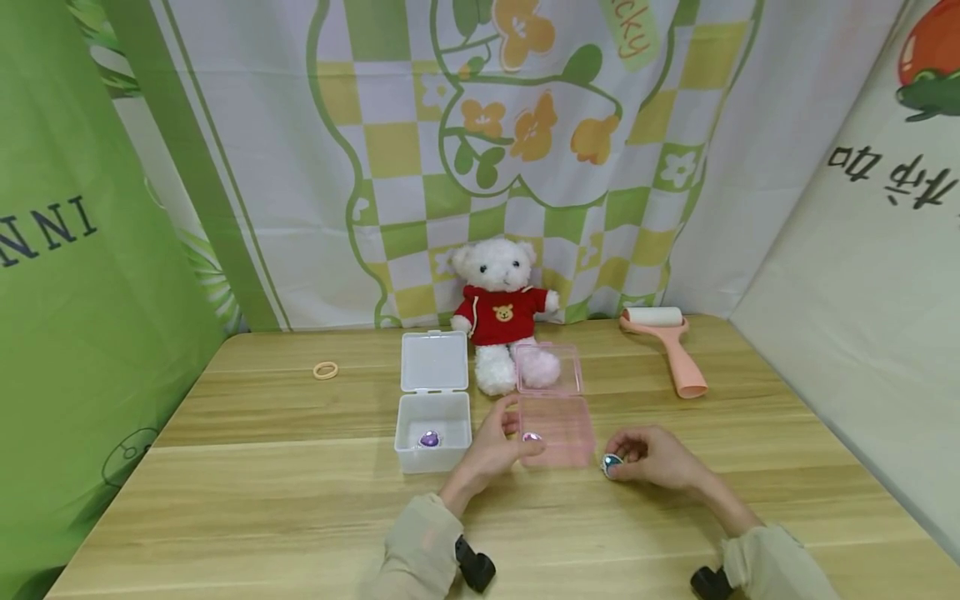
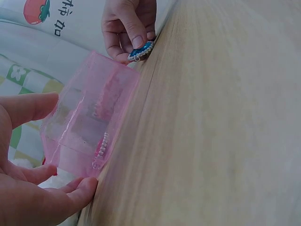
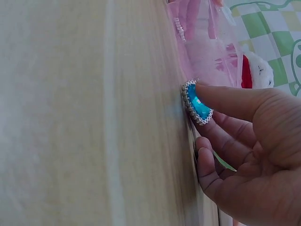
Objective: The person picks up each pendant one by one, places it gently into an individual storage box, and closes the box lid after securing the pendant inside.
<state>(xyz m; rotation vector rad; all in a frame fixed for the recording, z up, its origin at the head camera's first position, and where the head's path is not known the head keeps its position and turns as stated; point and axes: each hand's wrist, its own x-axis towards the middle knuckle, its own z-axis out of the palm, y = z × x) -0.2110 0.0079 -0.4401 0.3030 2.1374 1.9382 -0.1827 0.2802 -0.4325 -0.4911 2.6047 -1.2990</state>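
A small clear pink box [image 1: 558, 433] stands with its lid [image 1: 567, 367] raised. My left hand [image 1: 491, 446] holds it at its left side, thumb toward the front and fingers along the side. Inside lies a pink gem [image 2: 102, 145] edged with pearly beads. To the right of the box, my right hand [image 1: 656, 457] pinches a blue gem [image 3: 200, 104] with a beaded silver rim between thumb and fingers, close to the tabletop. On the left, a white translucent box [image 1: 433, 454] with its lid up has a purple gem [image 1: 429, 438] in it.
A white teddy bear [image 1: 501, 317] in a red hoodie sits behind the boxes. A pink-handled lint roller [image 1: 675, 350] lies at the back right, and a pale yellow ring [image 1: 326, 370] at the back left. Patterned curtains [image 1: 525, 125] hang around the wooden table [image 1: 247, 483].
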